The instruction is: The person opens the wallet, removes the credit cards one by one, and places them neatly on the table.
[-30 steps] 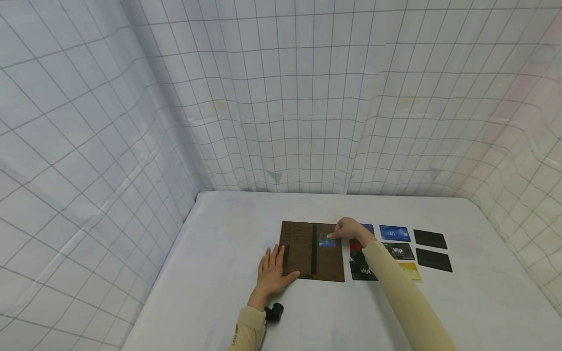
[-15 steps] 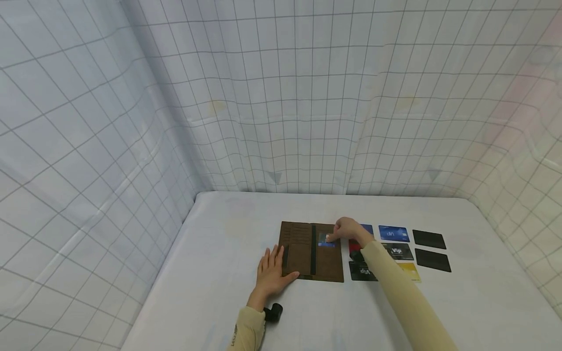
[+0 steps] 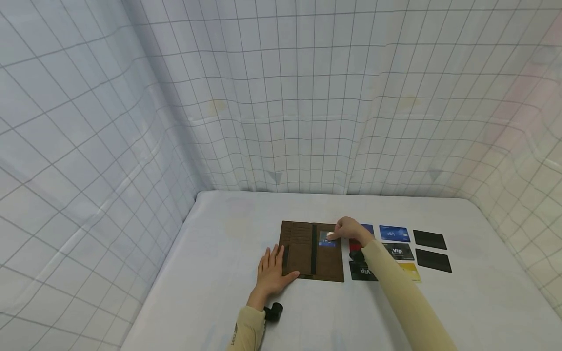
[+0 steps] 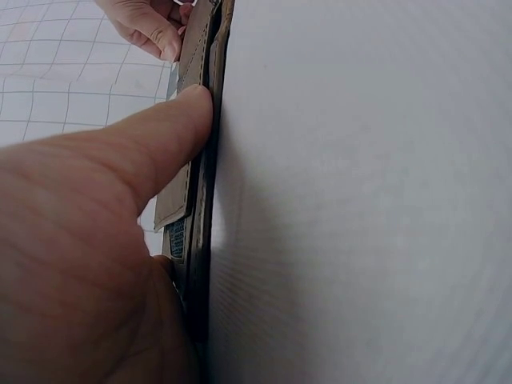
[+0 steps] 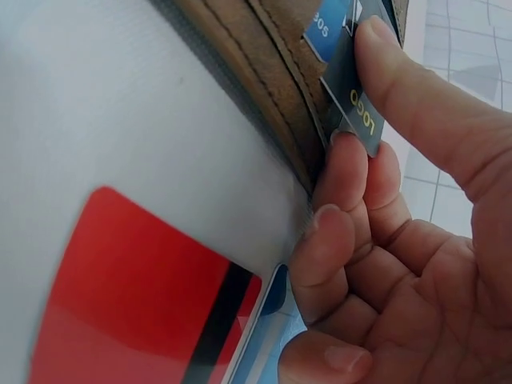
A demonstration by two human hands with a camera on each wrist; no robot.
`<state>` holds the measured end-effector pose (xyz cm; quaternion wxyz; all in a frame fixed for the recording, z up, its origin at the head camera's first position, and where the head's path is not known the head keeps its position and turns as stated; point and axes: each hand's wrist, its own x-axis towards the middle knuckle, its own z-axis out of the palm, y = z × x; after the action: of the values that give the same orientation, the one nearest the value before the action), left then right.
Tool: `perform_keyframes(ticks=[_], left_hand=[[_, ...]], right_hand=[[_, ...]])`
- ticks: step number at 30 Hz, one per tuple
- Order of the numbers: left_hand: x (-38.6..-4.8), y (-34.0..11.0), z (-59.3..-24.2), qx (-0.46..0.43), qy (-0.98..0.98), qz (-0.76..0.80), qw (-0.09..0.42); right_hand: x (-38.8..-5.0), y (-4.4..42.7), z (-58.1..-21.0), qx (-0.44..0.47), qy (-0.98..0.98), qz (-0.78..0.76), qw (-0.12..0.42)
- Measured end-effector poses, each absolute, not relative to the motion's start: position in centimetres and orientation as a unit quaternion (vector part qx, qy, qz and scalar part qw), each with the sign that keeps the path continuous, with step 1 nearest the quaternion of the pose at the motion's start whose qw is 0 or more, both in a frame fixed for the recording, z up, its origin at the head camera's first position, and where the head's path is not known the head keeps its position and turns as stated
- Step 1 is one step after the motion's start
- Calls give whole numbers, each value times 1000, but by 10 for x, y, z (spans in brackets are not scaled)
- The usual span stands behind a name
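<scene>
An opened brown wallet [image 3: 329,265] lies on the white table, with slots on its left half and a dark band down the middle. My left hand [image 3: 269,277] rests flat on its lower left corner, and in the left wrist view the thumb [image 4: 192,112] presses on its edge. Over the right half, my right hand [image 3: 349,230] pinches a dark grey card [image 5: 346,88] with LOGO lettering between thumb and fingers. A blue card [image 5: 324,30] shows in the wallet beside it. How deep the grey card sits is hidden.
Right of the wallet lie several cards: a red card [image 5: 144,296], a blue card [image 3: 394,233], a black Vip card [image 3: 400,251], a yellow card [image 3: 411,270] and two plain black cards [image 3: 430,239]. My right forearm covers some. Gridded white curtains [image 3: 281,122] surround the table.
The right hand stays over the wallet's right half with only slight finger and card movement. The left hand and wallet have barely moved.
</scene>
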<state>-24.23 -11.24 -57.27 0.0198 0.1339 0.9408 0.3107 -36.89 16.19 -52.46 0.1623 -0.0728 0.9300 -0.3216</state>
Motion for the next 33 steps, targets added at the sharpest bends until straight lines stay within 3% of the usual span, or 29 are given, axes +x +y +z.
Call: perform_keyframes(ticks=[23,33], left_hand=[[-244,-112,-575,129,940,314,21],[-241,-113,-569,131,942,307,30]], right_hand=[[-367,162,-521,-62,926,-343,144],[-372,162,-525,-97,923,-347,135]])
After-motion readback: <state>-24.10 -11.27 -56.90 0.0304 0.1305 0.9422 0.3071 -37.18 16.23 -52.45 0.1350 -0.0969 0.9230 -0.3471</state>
